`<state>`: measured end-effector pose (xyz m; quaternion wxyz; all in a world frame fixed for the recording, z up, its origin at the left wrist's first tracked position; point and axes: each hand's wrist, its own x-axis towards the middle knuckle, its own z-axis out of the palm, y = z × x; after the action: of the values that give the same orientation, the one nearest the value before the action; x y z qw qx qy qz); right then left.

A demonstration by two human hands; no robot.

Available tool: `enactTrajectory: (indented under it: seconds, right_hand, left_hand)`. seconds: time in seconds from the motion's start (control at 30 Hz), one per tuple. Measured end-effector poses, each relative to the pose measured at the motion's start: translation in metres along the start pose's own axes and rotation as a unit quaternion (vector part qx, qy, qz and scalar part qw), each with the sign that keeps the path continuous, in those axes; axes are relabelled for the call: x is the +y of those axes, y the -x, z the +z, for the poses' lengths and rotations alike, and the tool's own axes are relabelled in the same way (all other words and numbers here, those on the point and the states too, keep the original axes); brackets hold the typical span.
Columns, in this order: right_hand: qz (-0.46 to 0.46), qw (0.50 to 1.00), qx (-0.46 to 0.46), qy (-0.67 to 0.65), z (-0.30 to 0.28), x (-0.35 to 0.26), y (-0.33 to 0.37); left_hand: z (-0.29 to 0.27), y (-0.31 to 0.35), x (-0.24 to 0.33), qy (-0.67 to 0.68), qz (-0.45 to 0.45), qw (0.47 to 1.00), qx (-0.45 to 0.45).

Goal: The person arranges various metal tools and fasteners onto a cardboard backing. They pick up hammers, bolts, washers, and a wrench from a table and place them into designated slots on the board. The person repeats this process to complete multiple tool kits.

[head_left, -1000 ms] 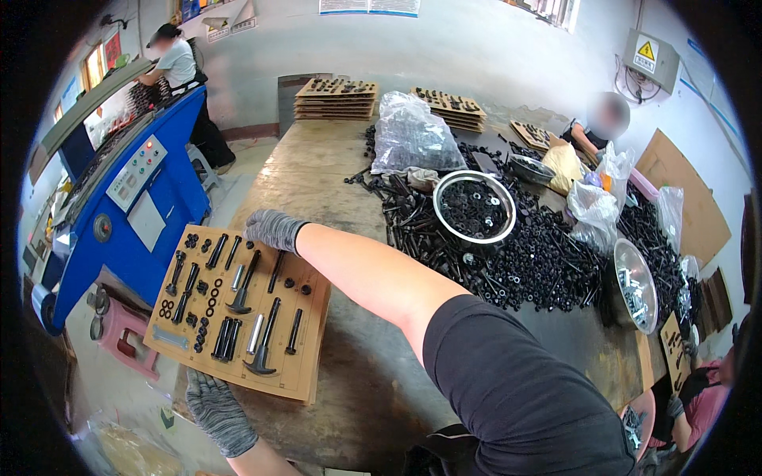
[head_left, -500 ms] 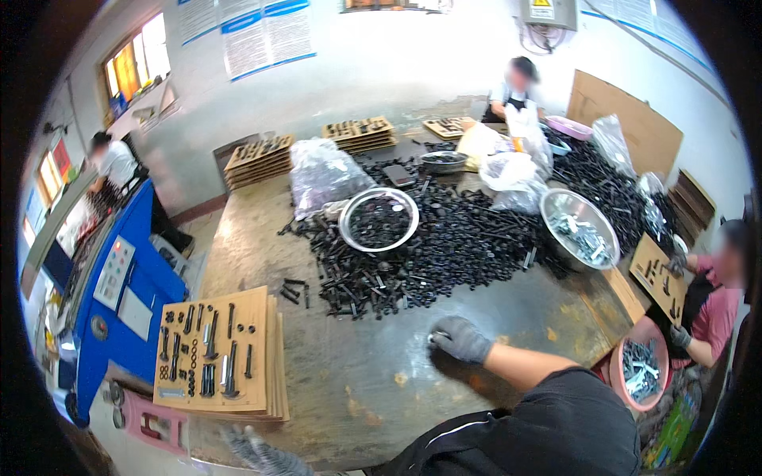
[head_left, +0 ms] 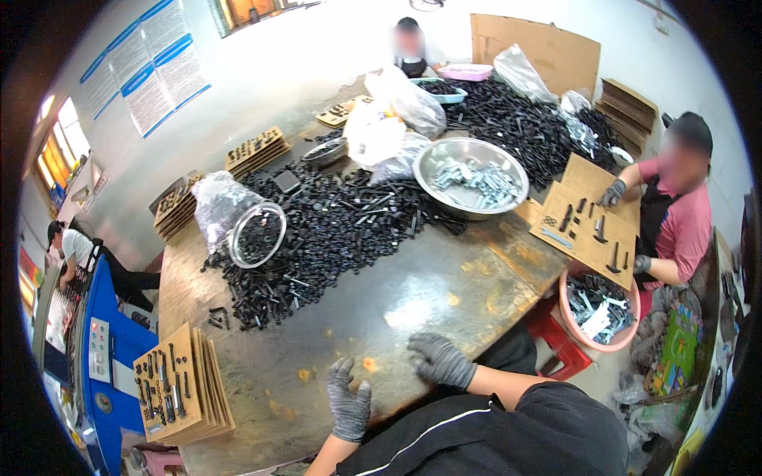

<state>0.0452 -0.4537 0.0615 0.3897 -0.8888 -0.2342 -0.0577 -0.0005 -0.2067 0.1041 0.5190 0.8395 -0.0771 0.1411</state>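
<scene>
My left hand [head_left: 349,401], in a grey knit glove, is at the near edge of the metal-topped table [head_left: 333,341]. Its thumb stands apart from the fingers and I see nothing in it. My right hand [head_left: 440,361], gloved the same way, rests over the tabletop a little to the right, fingers stretched out and no object visible in them. Beyond both hands spreads a large pile of black bolts and nuts [head_left: 333,238]. To the left is a stack of cardboard boards [head_left: 210,397], the top one bearing rows of bolts, nuts and washers.
A steel bowl of silvery parts [head_left: 508,208] stands at the right of the pile, and a smaller bowl [head_left: 278,252] at its left. A co-worker in pink [head_left: 686,222] holds a cardboard board [head_left: 591,242] above a pink tub [head_left: 607,341]. A blue machine [head_left: 119,357] stands left.
The view has turned to the right. My left hand has come up over the table's near edge, and my right hand has drawn back nearer to me, its fingers straighter.
</scene>
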Motion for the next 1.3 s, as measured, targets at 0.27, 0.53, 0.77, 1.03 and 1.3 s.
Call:
enactTrajectory:
  seconds: [0.27, 0.53, 0.77, 1.03, 1.3]
  right_hand:
    - [0.206, 0.843, 0.469, 0.163, -0.181, 0.1, 0.153]
    - [0.385, 0.515, 0.689, -0.334, -0.256, 0.201, 0.271]
    - [0.245, 0.561, 0.447, -0.652, -0.266, 0.221, 0.279]
    - [0.227, 0.631, 0.318, -0.671, -0.256, 0.173, 0.235]
    - [0.227, 0.686, 0.307, -0.619, -0.219, 0.151, 0.241]
  left_hand:
    - [0.117, 0.008, 0.024, 0.022, 0.004, 0.988, -0.156]
    - [0.155, 0.01, 0.043, -0.049, 0.025, 0.961, -0.272]
    - [0.155, 0.009, 0.053, -0.089, 0.024, 0.957, -0.274]
    - [0.141, 0.016, 0.055, -0.077, 0.016, 0.968, -0.24]
    - [0.136, 0.022, 0.053, -0.119, 0.04, 0.966, -0.227]
